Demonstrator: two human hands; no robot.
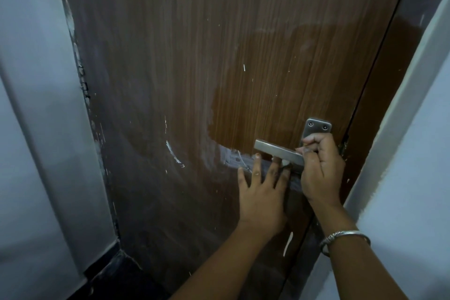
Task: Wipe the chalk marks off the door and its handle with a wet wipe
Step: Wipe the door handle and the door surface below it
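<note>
White chalk marks (174,154) lie in a curved streak left of the handle, with a broad smeared patch (231,156) just under the lever's free end and a longer stroke (288,243) low down near the latch edge. All sit on the brown wood-grain door (243,44), whose panel shows a darker, damp-looking area above the handle and a hazy film elsewhere.

The right hand (321,173) has its fingers curled round the pivot end of the brushed-steel lever handle (275,150), just below the screwed steel backplate (316,128) — probably rubbing the metal. A pale scrap (286,163) beneath the lever may be the wet wipe; most of it is hidden, so I cannot tell. The left hand (261,200) lies flat on the door with fingers straight and spread, tips reaching up under the lever, likely bracing the door so it does not swing. A silver bangle (345,236) sits on the right wrist.

Pale painted walls (36,80) flank the doorway — a dark door frame (379,95) runs up the right, and dark flooring (117,275) shows at lower left. Much chalk seems left to clear.
</note>
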